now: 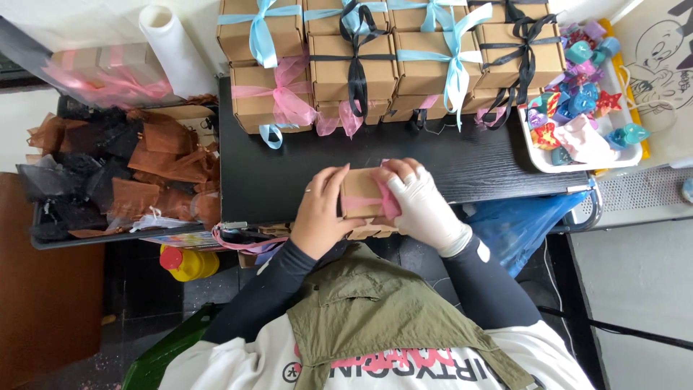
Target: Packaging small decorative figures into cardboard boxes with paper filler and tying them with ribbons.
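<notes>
A small brown cardboard box [359, 191] sits at the near edge of the black table [462, 162], held between both hands. My left hand [321, 213], bare with a ring, grips its left side. My right hand [422, 202], in a white glove, clasps its right side and presses a pink ribbon [390, 206] against the box. A folded piece of cardboard [372, 231] shows just below the box.
Stacked brown boxes tied with blue, black and pink ribbons [382, 61] line the table's far edge. A white tray of colourful small items [581, 108] stands at right. Brown and black organza bags [123, 170] fill a tray at left, beside a white paper roll [173, 47].
</notes>
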